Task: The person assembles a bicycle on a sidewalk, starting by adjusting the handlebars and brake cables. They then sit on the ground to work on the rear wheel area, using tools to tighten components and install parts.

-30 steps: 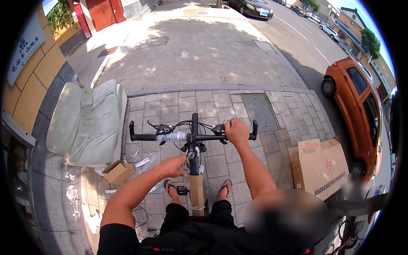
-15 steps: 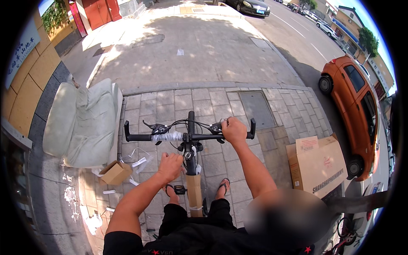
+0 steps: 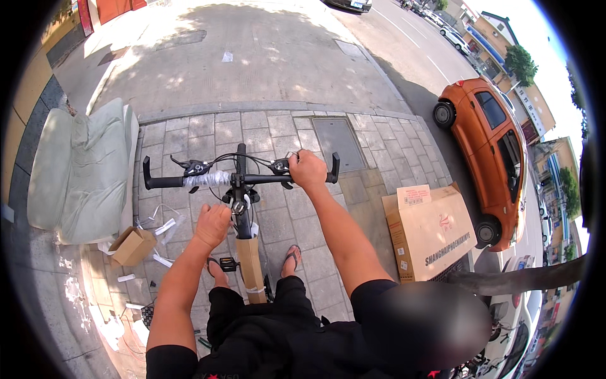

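R grip (image 3: 308, 169) is closed round the R side of the handlebar (image 3: 267, 179), inboard of the bar end; L grip (image 3: 213, 225) is curled, knuckles up, just L of the stem (image 3: 239, 206), contents hidden, can't tell if fully closed. Bike w/ cardboard-wrapped frame tube (image 3: 250, 264) is on the paving (image 3: 314, 249), betw. the person's feet, bar crosswise in front.

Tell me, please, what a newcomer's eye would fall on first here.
Probably the bright orange car at the right. Next might come the black handlebar near the centre, its right side gripped by the right hand, and the pale cushioned seat at the left.
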Demonstrator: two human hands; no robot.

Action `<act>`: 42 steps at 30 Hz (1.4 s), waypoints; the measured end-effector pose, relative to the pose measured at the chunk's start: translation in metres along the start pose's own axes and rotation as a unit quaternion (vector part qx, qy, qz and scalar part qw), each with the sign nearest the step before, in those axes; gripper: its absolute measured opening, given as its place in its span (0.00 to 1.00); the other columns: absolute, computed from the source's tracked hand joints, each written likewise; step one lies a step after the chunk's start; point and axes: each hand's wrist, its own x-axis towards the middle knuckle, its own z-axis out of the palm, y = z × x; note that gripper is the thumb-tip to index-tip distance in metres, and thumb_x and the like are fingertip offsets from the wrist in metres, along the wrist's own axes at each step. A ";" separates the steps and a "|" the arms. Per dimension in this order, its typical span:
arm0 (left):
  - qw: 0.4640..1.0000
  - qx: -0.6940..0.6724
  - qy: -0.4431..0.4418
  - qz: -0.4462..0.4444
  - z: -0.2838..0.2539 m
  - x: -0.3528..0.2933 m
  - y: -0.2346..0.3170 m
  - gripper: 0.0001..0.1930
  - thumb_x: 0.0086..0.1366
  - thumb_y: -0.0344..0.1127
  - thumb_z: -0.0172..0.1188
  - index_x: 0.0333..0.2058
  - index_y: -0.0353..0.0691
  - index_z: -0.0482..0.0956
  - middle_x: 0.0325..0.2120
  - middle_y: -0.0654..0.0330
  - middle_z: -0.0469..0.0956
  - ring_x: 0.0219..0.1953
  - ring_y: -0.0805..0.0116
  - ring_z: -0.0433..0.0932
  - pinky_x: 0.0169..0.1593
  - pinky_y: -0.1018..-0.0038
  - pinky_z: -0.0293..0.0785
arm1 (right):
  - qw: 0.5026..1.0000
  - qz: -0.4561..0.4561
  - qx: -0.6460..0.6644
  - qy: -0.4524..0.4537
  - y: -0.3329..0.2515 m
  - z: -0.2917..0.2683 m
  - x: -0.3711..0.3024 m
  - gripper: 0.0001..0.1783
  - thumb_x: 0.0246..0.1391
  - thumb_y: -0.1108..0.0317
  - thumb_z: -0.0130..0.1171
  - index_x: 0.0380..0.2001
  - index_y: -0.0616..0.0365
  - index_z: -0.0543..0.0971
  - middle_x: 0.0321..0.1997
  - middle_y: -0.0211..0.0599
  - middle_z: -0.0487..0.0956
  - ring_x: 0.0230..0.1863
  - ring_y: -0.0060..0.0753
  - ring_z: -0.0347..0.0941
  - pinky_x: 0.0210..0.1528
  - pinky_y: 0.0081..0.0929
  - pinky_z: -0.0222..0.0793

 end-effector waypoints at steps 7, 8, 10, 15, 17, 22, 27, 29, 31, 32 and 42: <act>0.945 -0.293 -0.020 -0.147 0.004 -0.003 0.020 0.08 0.70 0.34 0.60 0.44 0.37 0.74 0.36 0.47 0.81 0.40 0.46 0.81 0.46 0.55 0.75 | 1.000 0.001 -0.008 -0.005 0.004 -0.008 0.005 0.19 0.59 0.53 0.56 0.27 0.58 0.82 0.35 0.48 0.84 0.35 0.56 0.82 0.42 0.50 0.78; 0.921 -0.353 -0.010 -0.165 0.010 -0.004 0.020 0.09 0.73 0.35 0.58 0.45 0.37 0.75 0.37 0.48 0.82 0.41 0.49 0.82 0.47 0.58 0.76 | 1.000 0.002 -0.010 -0.004 0.006 -0.007 0.005 0.19 0.59 0.53 0.55 0.27 0.58 0.82 0.35 0.48 0.84 0.35 0.56 0.82 0.42 0.50 0.78; 0.864 -0.460 0.017 -0.203 0.017 -0.008 0.021 0.10 0.76 0.37 0.55 0.46 0.36 0.75 0.38 0.51 0.83 0.41 0.58 0.83 0.48 0.64 0.76 | 1.000 0.003 -0.010 -0.008 0.003 -0.008 0.004 0.19 0.59 0.53 0.55 0.28 0.58 0.82 0.34 0.48 0.84 0.36 0.56 0.82 0.42 0.50 0.78; 0.757 -0.597 0.061 -0.258 0.031 -0.014 0.027 0.13 0.78 0.40 0.56 0.49 0.36 0.76 0.37 0.61 0.83 0.43 0.73 0.80 0.51 0.73 0.76 | 1.000 -0.005 -0.002 0.022 0.007 -0.003 0.002 0.19 0.58 0.53 0.57 0.26 0.57 0.82 0.32 0.48 0.84 0.32 0.56 0.82 0.38 0.52 0.76; 0.729 -0.623 0.070 -0.274 0.036 -0.015 0.028 0.12 0.77 0.38 0.58 0.49 0.35 0.78 0.38 0.60 0.84 0.42 0.73 0.81 0.50 0.74 0.76 | 1.000 0.004 0.003 0.018 0.009 -0.001 0.000 0.19 0.59 0.53 0.57 0.26 0.58 0.83 0.32 0.48 0.84 0.33 0.56 0.82 0.39 0.51 0.76; 0.727 -0.618 0.091 -0.286 0.044 -0.013 0.026 0.12 0.75 0.37 0.61 0.48 0.34 0.80 0.35 0.61 0.83 0.39 0.74 0.80 0.46 0.76 0.76 | 1.000 0.016 -0.002 -0.024 0.004 -0.009 0.004 0.21 0.61 0.52 0.55 0.29 0.59 0.83 0.36 0.49 0.85 0.37 0.56 0.82 0.44 0.50 0.77; 0.728 -0.622 0.097 -0.271 0.041 -0.011 0.027 0.12 0.75 0.37 0.61 0.46 0.33 0.80 0.31 0.64 0.81 0.33 0.76 0.78 0.39 0.77 0.76 | 1.000 0.011 0.001 -0.013 0.003 -0.011 0.003 0.20 0.59 0.53 0.55 0.28 0.59 0.83 0.35 0.48 0.85 0.36 0.56 0.82 0.43 0.50 0.77; 0.723 -0.629 0.094 -0.271 0.038 -0.010 0.026 0.12 0.75 0.38 0.61 0.46 0.33 0.80 0.30 0.64 0.80 0.31 0.76 0.77 0.37 0.77 0.76 | 1.000 0.009 0.006 -0.007 0.004 -0.009 0.004 0.19 0.59 0.53 0.55 0.28 0.59 0.83 0.35 0.48 0.84 0.36 0.56 0.82 0.42 0.50 0.77; 0.709 -0.639 0.077 -0.289 0.038 -0.010 0.025 0.13 0.75 0.39 0.61 0.46 0.33 0.80 0.29 0.64 0.79 0.29 0.76 0.76 0.35 0.77 0.76 | 1.000 0.008 0.006 -0.002 0.005 -0.008 0.003 0.19 0.59 0.53 0.56 0.28 0.58 0.83 0.34 0.48 0.84 0.35 0.55 0.82 0.42 0.50 0.77; 0.698 -0.644 0.062 -0.307 0.037 -0.009 0.023 0.13 0.75 0.40 0.61 0.46 0.33 0.80 0.29 0.64 0.79 0.29 0.76 0.77 0.34 0.77 0.77 | 1.000 0.007 0.004 0.002 0.006 -0.007 0.003 0.19 0.59 0.54 0.56 0.28 0.58 0.83 0.34 0.47 0.84 0.35 0.55 0.82 0.41 0.50 0.77; 0.671 -0.656 0.063 -0.340 0.032 -0.011 0.031 0.13 0.76 0.39 0.60 0.47 0.34 0.80 0.30 0.63 0.80 0.28 0.76 0.78 0.34 0.78 0.78 | 1.000 0.006 0.008 0.011 0.006 -0.008 0.002 0.19 0.59 0.54 0.57 0.26 0.58 0.82 0.33 0.47 0.84 0.34 0.55 0.82 0.41 0.51 0.77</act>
